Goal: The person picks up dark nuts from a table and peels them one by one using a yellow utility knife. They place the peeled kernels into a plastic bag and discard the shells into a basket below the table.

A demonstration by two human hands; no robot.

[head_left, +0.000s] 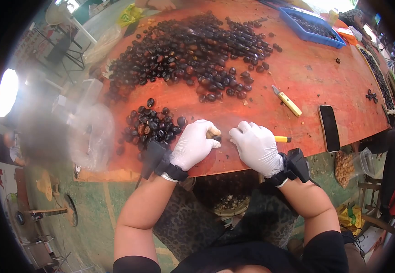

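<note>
My left hand [195, 144], in a white glove, pinches a small dark nut [216, 138] between thumb and fingers near the front edge of the red table [252, 111]. Facing it, my right hand [256, 146], also gloved, has its fingers curled round a tool with a yellow handle [281, 139], whose end sticks out to the right; its front part is hidden. Left of my left hand lies a small pile of dark nuts [154, 123]. A much larger heap of dark nuts [179, 50] spreads behind it.
A yellow-handled knife [289, 103] and a black phone [329, 128] lie to the right. A blue tray [313, 34] of dark nuts stands at the back right. Below the table edge is a basket [231, 211]. Another person's hand [162, 4] shows at the far edge.
</note>
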